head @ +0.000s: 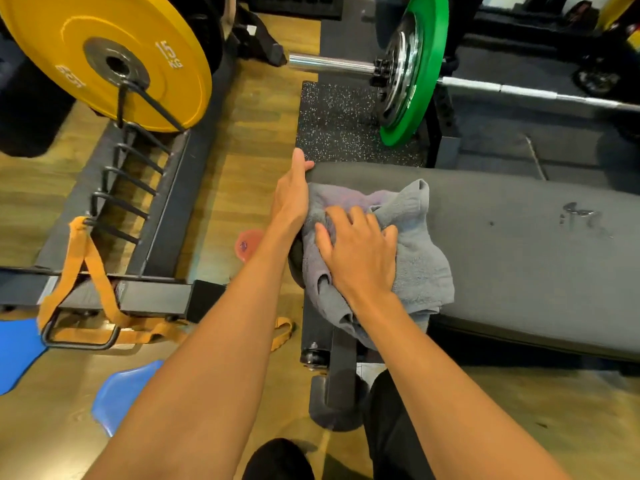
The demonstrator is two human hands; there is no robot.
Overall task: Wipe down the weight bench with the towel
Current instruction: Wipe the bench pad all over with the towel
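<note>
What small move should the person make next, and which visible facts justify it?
Probably slide the right hand and towel rightward along the bench pad: the towel sits bunched at one end, while smudges show farther along.

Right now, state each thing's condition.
gray towel: crumpled, on the bench's end, draping over its edge.
weight bench: smudges show past the towel.
right hand: pressing flat on the towel.
left hand: fingers straight, against the bench end.
green plate: loaded on the barbell.
yellow 15 kg plate: upright in the rack.
</note>
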